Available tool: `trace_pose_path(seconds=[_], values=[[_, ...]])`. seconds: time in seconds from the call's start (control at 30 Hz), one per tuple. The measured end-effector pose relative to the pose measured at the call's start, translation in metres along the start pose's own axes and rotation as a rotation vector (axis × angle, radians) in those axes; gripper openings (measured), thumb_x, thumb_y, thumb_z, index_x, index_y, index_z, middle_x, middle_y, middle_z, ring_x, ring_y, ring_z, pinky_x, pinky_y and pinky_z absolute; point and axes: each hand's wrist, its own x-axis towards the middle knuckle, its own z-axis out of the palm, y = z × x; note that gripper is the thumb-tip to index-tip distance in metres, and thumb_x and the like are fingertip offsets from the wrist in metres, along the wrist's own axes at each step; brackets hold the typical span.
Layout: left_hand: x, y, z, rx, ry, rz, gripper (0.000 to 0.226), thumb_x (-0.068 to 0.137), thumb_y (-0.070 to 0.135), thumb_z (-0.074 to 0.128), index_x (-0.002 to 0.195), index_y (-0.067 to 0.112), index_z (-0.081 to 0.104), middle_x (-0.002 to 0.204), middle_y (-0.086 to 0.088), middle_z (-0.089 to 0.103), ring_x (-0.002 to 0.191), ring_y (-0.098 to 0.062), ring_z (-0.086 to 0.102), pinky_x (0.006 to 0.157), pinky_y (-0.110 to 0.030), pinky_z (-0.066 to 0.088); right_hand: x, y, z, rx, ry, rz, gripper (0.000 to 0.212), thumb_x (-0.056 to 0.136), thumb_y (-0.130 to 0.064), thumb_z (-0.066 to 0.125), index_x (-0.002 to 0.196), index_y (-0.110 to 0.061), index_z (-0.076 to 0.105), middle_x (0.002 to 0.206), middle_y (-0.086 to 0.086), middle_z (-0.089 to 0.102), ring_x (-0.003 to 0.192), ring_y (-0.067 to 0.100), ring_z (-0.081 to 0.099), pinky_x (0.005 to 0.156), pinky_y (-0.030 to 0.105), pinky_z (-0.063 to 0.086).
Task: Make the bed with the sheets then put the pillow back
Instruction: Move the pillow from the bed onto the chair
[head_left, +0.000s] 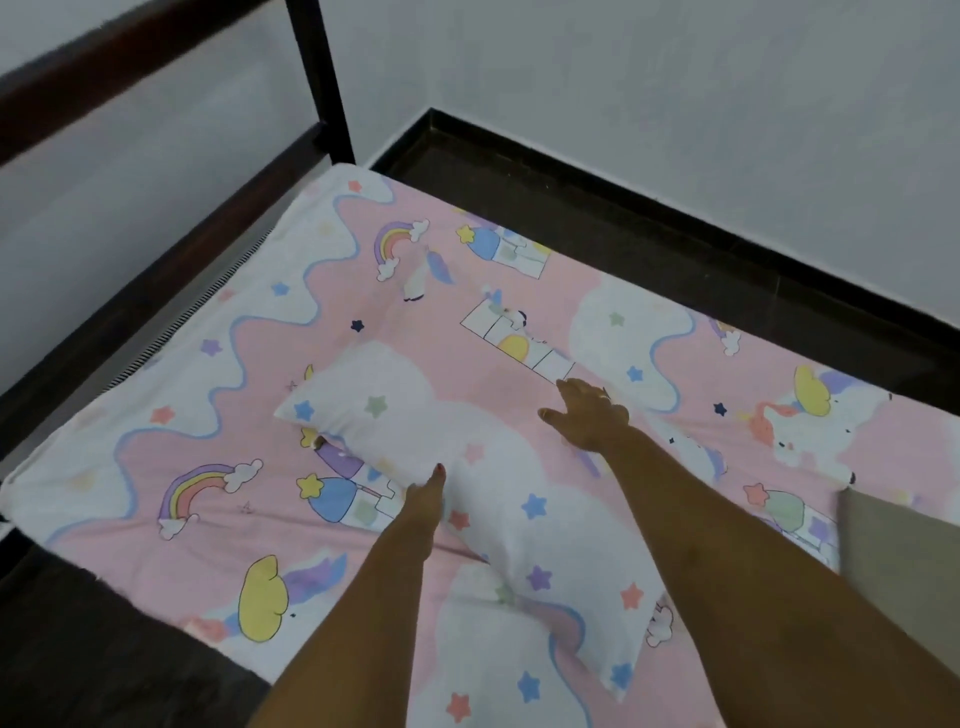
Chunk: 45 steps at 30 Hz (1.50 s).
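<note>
- Head view: white star-print pillow (498, 499) lies diagonally mid-bed on the pink rainbow-and-unicorn sheet (218, 561). It's well apart from the head end by the dark wooden bed frame (322, 104).
- Left hand (427, 496) grasps the pillow's near long edge: thumb on top, fingers hidden underneath.
- Right hand (587, 415) is released, fingers spread, palm down at the pillow's far long edge. Can't tell whether it presses pillow or sheet.
- Sheet looks flat and pulled to the mattress corners, so I'd judge we're on the last step, placing the pillow.
- To do it well: take both short ends, lift rather than drag so the sheet doesn't ruck, square the pillow to the frame, then pat it flat.
- Pillow look: soft, plump, sagging in the middle, white cover with blue, pink, purple and green stars. Should handle light and floppy.
- Beige fabric slab (893, 566) at the right edge: can't identify it.
</note>
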Motion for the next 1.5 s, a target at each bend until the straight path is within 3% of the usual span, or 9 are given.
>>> trace_pose_path(seconds=[0.27,0.37,0.47,0.57,0.73,0.97,1.13,1.27,1.5], values=[[0.056,0.0,0.022,-0.382,0.136,-0.15,0.078,0.089,0.054,0.05,0.143,0.004,0.027,0.143,-0.017,0.04,0.13,-0.032,0.04,0.107,-0.045,0.034,0.101,0.035,0.015,0.158,-0.058,0.129,0.066,0.093,-0.038,0.053,0.147,-0.012,0.027,0.153,0.012,0.029,0.14,0.029,0.029,0.113,0.043,0.026],[0.07,-0.001,0.032,-0.456,0.171,-0.178,0.078,0.091,0.053,0.048,0.147,0.008,0.02,0.142,-0.01,0.039,0.127,-0.033,0.042,0.075,-0.032,0.051,0.126,0.04,0.017,0.185,-0.076,0.123,0.059,0.094,-0.033,0.053,0.143,-0.007,0.034,0.147,0.015,0.038,0.135,0.03,0.037,0.11,0.038,0.03],[0.082,-0.001,0.036,-0.541,0.186,-0.191,0.084,0.087,0.06,0.048,0.149,0.012,0.016,0.143,-0.007,0.037,0.127,-0.035,0.044,0.078,-0.039,0.048,0.145,0.042,0.022,0.224,-0.069,0.131,0.062,0.096,-0.038,0.049,0.145,-0.006,0.03,0.148,0.015,0.037,0.135,0.03,0.036,0.11,0.038,0.029],[0.091,-0.005,0.036,-0.642,0.159,-0.204,0.093,0.07,0.076,0.054,0.14,0.021,0.028,0.134,-0.005,0.047,0.116,-0.035,0.053,0.092,-0.054,0.047,0.153,0.04,0.029,0.342,-0.12,0.171,0.07,0.095,-0.049,0.045,0.15,-0.012,0.022,0.152,0.014,0.032,0.138,0.031,0.032,0.112,0.038,0.027],[0.103,-0.024,0.032,-0.708,0.001,-0.154,0.124,0.02,0.096,0.057,0.126,0.032,0.052,0.125,0.001,0.061,0.11,-0.028,0.06,0.094,-0.058,0.044,0.144,0.033,0.036,0.259,-0.098,0.181,0.046,0.097,-0.046,0.044,0.114,-0.005,0.056,0.131,0.018,0.053,0.123,0.033,0.047,0.101,0.037,0.034],[0.051,-0.003,0.008,-0.807,-0.042,-0.107,0.122,0.023,0.096,0.058,0.128,0.034,0.05,0.125,0.007,0.06,0.113,-0.026,0.057,0.095,-0.051,0.042,0.105,0.02,0.011,0.352,0.091,0.125,0.038,0.102,-0.03,0.037,0.115,0.0,0.056,0.127,0.017,0.055,0.12,0.033,0.047,0.098,0.038,0.037],[0.005,0.022,-0.035,-0.872,0.065,0.076,0.121,0.03,0.075,0.081,0.133,0.019,0.05,0.115,-0.002,0.067,0.095,-0.023,0.068,0.078,-0.039,0.056,0.067,-0.007,-0.012,0.476,0.213,0.02,0.034,0.102,-0.026,0.039,0.074,-0.008,0.047,0.093,0.015,0.053,0.095,0.029,0.05,0.077,0.033,0.034],[-0.051,0.039,-0.078,-0.869,0.137,0.238,0.061,0.073,0.045,0.078,0.12,0.011,0.059,0.105,-0.003,0.07,0.085,-0.019,0.068,0.064,-0.029,0.053,0.024,-0.046,-0.038,0.593,0.264,-0.076,0.031,0.102,-0.027,0.039,0.093,-0.003,0.056,0.104,0.021,0.06,0.105,0.035,0.054,0.077,0.031,0.035],[-0.149,0.02,-0.163,-0.987,0.268,0.396,0.059,0.076,0.041,0.077,0.122,0.01,0.057,0.113,-0.006,0.068,0.085,-0.019,0.066,0.061,-0.027,0.049,-0.055,-0.143,-0.084,0.6,0.306,-0.342,0.032,0.102,-0.029,0.038,0.091,-0.005,0.056,0.102,0.017,0.059,0.102,0.033,0.053,0.074,0.028,0.031]])
